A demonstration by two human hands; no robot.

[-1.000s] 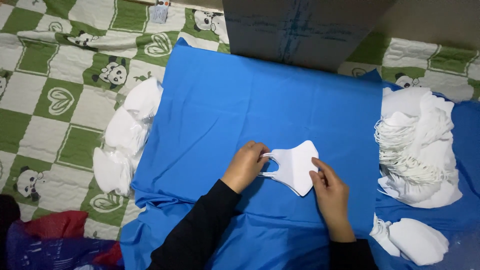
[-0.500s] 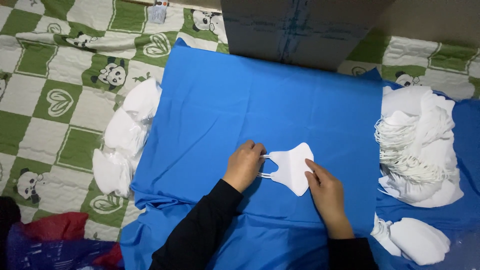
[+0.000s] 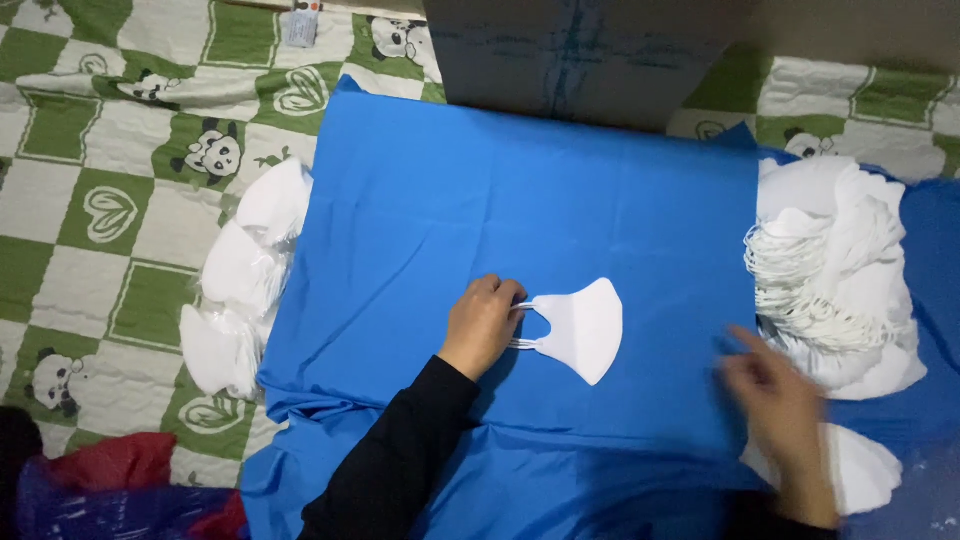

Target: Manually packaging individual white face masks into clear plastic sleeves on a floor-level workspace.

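A folded white face mask (image 3: 585,328) lies flat on the blue cloth (image 3: 540,200). My left hand (image 3: 482,323) rests on the cloth at the mask's left end, fingers pinched on its ear loops. My right hand (image 3: 780,400), blurred with motion and holding nothing, is off to the right, near the pile of white masks with tangled ear loops (image 3: 835,280). Another white mask (image 3: 860,470) lies just under and beside that hand.
A row of stacked white masks (image 3: 240,280) lies along the cloth's left edge on a green and white panda-print quilt (image 3: 110,200). A grey cardboard box (image 3: 580,55) stands at the far side. Red and blue fabric (image 3: 110,490) bunches at the bottom left.
My right hand has let go of the mask and swung right toward the pile. The mask now lies flat, held only at its loops by my left hand.
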